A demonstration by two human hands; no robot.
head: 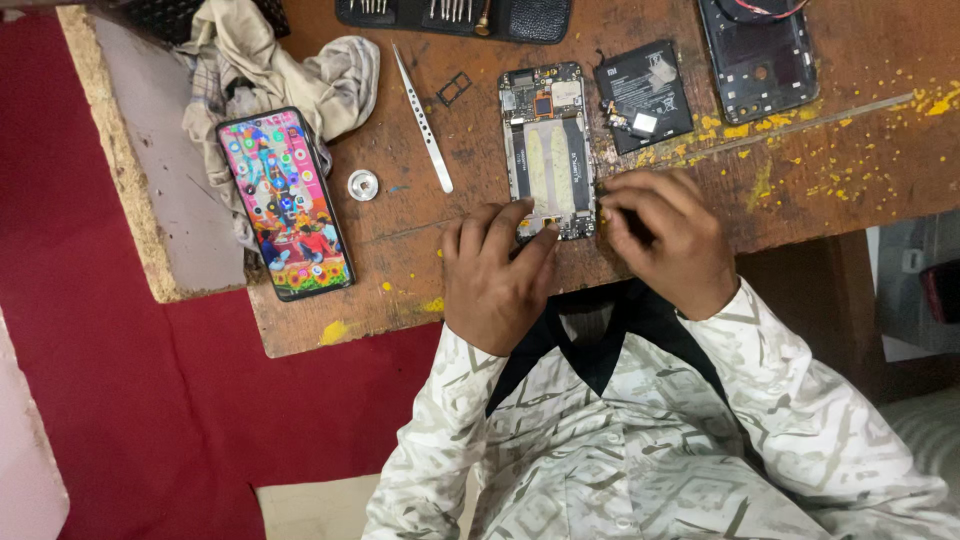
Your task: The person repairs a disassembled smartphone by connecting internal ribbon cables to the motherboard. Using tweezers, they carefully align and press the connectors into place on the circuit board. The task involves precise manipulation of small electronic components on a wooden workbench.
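An opened phone with its back removed lies on the worn wooden table, its inner boards and two pale strips exposed. My left hand presses its fingertips on the phone's near end and holds it down. My right hand is curled at the phone's near right edge, fingertips touching it. Whether those fingers pinch a small part or tool is hidden. A black battery lies just right of the phone.
Metal tweezers and a small black card tray lie left of the phone. A lit phone with a colourful screen rests by a crumpled cloth. A black back cover, a tool pouch and a small round metal disc are on the table too.
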